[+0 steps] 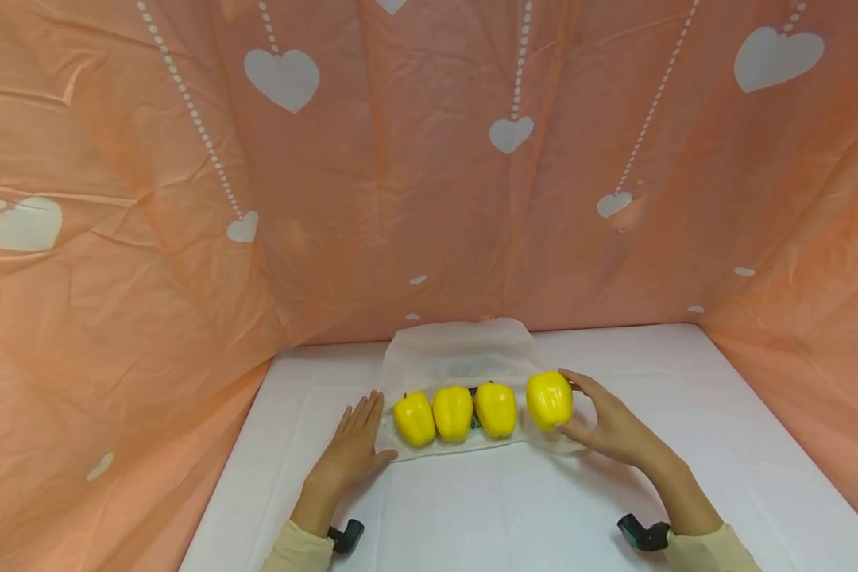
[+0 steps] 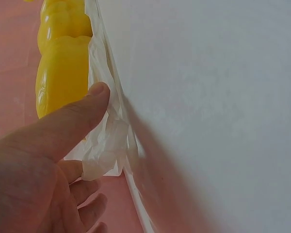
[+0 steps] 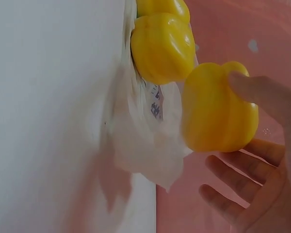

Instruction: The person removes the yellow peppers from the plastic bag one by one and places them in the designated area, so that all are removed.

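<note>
Three yellow bell peppers stand in a row on a thin white plastic bag (image 1: 465, 342): the left pepper (image 1: 414, 419), the middle pepper (image 1: 453, 414) and the right pepper (image 1: 496, 410). My right hand (image 1: 611, 421) grips another yellow bell pepper (image 3: 218, 109) between thumb and fingers, over the bag's right end. In the right wrist view this pepper is raised beside the row. My left hand (image 1: 353, 441) rests at the bag's left edge with its fingers extended. Its thumb (image 2: 94, 97) lies against the crumpled plastic next to the left pepper.
The bag lies on a white-covered table (image 1: 472, 508). Orange sheeting (image 1: 429, 199) with white hearts hangs behind and at both sides. Dark printing (image 3: 156, 104) shows on the bag. A black wrist device (image 1: 643, 532) sits by each sleeve.
</note>
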